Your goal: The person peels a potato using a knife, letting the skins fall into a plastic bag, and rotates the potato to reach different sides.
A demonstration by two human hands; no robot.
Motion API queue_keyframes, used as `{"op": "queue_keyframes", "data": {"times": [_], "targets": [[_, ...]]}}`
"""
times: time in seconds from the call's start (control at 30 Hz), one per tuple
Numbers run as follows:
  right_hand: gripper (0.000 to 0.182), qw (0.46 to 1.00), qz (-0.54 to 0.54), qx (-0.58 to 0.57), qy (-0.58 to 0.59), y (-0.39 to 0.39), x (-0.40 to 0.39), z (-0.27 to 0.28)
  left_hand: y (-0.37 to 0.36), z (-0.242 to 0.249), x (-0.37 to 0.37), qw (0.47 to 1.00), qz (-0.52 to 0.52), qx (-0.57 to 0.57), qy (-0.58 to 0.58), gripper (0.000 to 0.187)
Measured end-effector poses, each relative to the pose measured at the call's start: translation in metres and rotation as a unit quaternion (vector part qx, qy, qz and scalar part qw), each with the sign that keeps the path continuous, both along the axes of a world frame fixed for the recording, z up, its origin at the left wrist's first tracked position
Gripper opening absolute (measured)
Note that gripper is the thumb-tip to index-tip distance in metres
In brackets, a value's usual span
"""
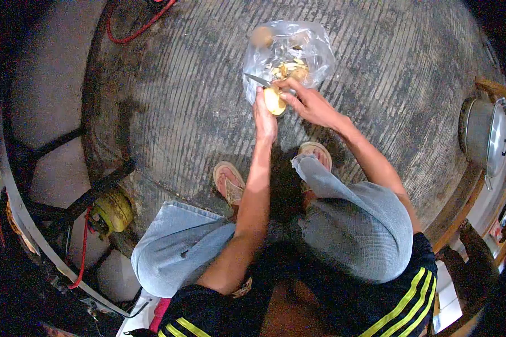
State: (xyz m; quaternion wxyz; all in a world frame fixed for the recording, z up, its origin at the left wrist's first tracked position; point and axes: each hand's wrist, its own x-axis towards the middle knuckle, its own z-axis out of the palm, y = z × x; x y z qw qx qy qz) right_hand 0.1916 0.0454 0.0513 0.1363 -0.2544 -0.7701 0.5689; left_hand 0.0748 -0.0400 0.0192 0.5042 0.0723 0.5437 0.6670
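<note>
Near the top centre, a partly peeled potato (275, 103) shows pale yellow flesh. My left hand (265, 121) is closed around its left side. My right hand (308, 104) grips a small knife (257, 80), its handle hidden by the fingers and its blade pointing left across the potato's upper end. The right thumb rests against the potato. Just beyond both hands lies a clear plastic bag (317, 49), spread on the floor. Peel scraps (287, 68) are heaped on it, along with a brown unpeeled potato (262, 37) at its far left.
The ridged, stained floor (185, 95) surrounds the bag. My sandalled feet (229, 181) stand close below. A lidded metal pot (480, 132) is at the right by a wooden edge. A green gas cylinder (113, 210) and dark metal frame (98, 188) stand at left.
</note>
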Motion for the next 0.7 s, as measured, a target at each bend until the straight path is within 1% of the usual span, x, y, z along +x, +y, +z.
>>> {"op": "queue_keyframes", "data": {"times": [0.03,0.07,0.13,0.23,0.27,0.3,0.33,0.4,0.47,0.53,0.63,0.7], "targets": [[0.036,1.0,-0.002,-0.004,0.007,0.0,0.0,0.001,0.0,0.002,0.001,1.0,0.01,0.011,-0.011,0.052],[0.038,0.997,-0.028,-0.075,-0.013,-0.001,0.0,0.001,0.001,0.004,0.002,1.0,0.02,0.014,-0.018,0.053],[0.042,0.972,-0.078,-0.216,-0.053,-0.004,0.001,0.004,0.005,0.02,0.003,0.998,0.04,0.019,-0.033,0.054],[0.048,0.965,-0.099,-0.214,-0.113,-0.003,0.001,0.012,0.002,0.006,-0.008,0.987,0.023,0.079,-0.14,0.052],[0.049,0.985,-0.076,-0.113,-0.105,-0.004,0.002,0.009,0.001,0.002,-0.01,0.987,0.032,0.068,-0.141,0.053],[0.05,0.994,-0.052,-0.011,-0.097,-0.007,0.001,0.008,0.001,0.001,-0.011,0.987,0.042,0.057,-0.142,0.054],[0.051,0.994,-0.037,0.035,-0.095,-0.011,0.001,0.008,0.001,-0.001,-0.012,0.987,0.053,0.045,-0.143,0.054],[0.053,0.987,-0.015,0.129,-0.091,-0.018,-0.001,0.015,0.001,-0.002,-0.013,0.994,0.05,0.015,-0.099,0.057],[0.054,0.972,0.033,0.126,-0.194,-0.019,-0.001,0.031,0.002,-0.004,-0.012,0.996,0.047,0.0,-0.072,0.06],[0.055,0.972,0.042,0.118,-0.2,-0.019,-0.003,0.032,0.003,-0.004,-0.013,0.997,0.045,-0.002,-0.059,0.063],[0.056,0.97,0.05,0.125,-0.203,-0.019,-0.002,0.032,0.002,0.0,-0.012,0.995,0.06,-0.01,-0.083,0.06],[0.056,0.971,0.048,0.129,-0.195,-0.019,-0.002,0.033,0.002,-0.002,-0.011,0.996,0.062,-0.008,-0.07,0.06]]}}
